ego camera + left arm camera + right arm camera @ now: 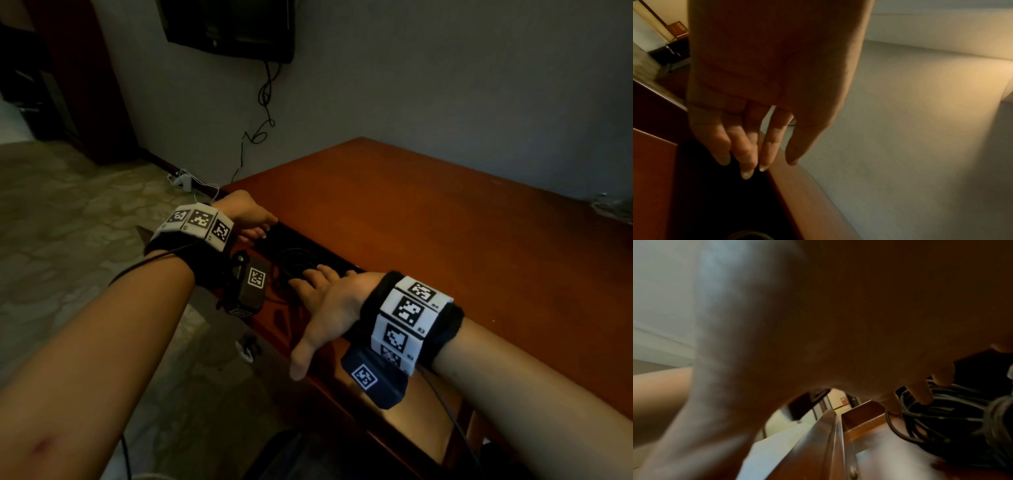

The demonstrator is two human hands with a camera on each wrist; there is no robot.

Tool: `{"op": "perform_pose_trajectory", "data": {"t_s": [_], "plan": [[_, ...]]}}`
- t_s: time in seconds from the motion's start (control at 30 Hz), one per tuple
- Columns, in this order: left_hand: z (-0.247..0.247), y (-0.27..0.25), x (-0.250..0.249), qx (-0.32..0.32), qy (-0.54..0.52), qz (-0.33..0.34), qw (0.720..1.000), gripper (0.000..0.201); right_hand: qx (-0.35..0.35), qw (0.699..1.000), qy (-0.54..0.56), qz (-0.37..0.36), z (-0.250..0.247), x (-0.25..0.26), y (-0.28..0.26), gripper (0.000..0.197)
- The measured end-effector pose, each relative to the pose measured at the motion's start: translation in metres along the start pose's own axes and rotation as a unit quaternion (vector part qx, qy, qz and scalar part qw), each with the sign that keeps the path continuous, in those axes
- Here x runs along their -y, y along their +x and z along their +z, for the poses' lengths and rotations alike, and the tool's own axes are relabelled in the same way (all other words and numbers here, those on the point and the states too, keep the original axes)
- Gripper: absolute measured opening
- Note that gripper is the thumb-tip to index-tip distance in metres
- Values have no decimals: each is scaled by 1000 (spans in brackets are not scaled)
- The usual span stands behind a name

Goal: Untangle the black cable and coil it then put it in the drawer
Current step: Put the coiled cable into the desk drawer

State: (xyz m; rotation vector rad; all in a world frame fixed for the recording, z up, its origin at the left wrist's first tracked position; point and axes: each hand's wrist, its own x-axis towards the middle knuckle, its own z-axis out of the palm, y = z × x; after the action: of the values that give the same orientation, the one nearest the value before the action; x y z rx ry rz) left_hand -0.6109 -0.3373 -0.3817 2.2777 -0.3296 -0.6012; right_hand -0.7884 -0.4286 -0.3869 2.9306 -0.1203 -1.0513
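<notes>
The black cable (291, 263) lies coiled in loops inside the open drawer (274, 317) on the left side of the wooden table. My right hand (308, 308) rests flat on the coil with straight fingers and the thumb spread out over the drawer front. In the right wrist view its fingertips (920, 391) touch the cable (941, 418) on the drawer floor near the drawer wall (863, 412). My left hand (253, 219) is at the drawer's far end. Its fingers (744, 154) hang nearly straight over the dark inside, with the thumb outside the drawer wall (797, 194); it holds nothing.
The brown table top (445, 222) stretches to the right towards the wall. A wall-mounted screen (233, 27) has a thin wire (263, 102) hanging down to a white power strip (181, 178) on the tiled floor. A small dark object (250, 346) lies on the floor below the drawer.
</notes>
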Motion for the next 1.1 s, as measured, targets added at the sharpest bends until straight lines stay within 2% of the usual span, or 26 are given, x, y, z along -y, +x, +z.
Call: {"op": "perform_pose_trajectory", "data": {"t_s": [0.3, 0.43, 0.6, 0.7, 0.77, 0.8, 0.87, 0.93, 1.03, 1.1], "plan": [[30, -15, -22, 102, -80, 40, 991, 19, -59, 997, 7, 50, -9, -30, 4, 146], [41, -11, -23, 86, -72, 59, 992, 16, -64, 993, 36, 91, -10, -40, -2, 148], [41, -4, -23, -25, -17, 164, 986, 12, -45, 991, 35, 123, -19, -62, 6, 152], [37, 0, -25, 0, -2, 193, 981, 8, -38, 991, 2, 130, -22, -70, 8, 145], [37, 3, -25, 35, 72, 187, 979, 26, -30, 991, 2, 131, -26, -73, 8, 140], [38, 4, -25, 28, 134, 178, 974, 38, -25, 991, 4, 133, -28, -74, 8, 139], [41, 7, -21, -18, 287, 152, 946, 73, -13, 990, 4, 140, -32, -74, 8, 138], [47, 10, -15, -35, 350, 124, 928, 101, -3, 989, 7, 148, -36, -73, 9, 136], [56, 21, -5, -45, 334, 99, 936, 111, 3, 988, -7, 155, -43, -70, 13, 129], [62, 27, -2, -57, 354, 96, 929, 116, 4, 989, 0, 149, -43, -70, 12, 128]]}}
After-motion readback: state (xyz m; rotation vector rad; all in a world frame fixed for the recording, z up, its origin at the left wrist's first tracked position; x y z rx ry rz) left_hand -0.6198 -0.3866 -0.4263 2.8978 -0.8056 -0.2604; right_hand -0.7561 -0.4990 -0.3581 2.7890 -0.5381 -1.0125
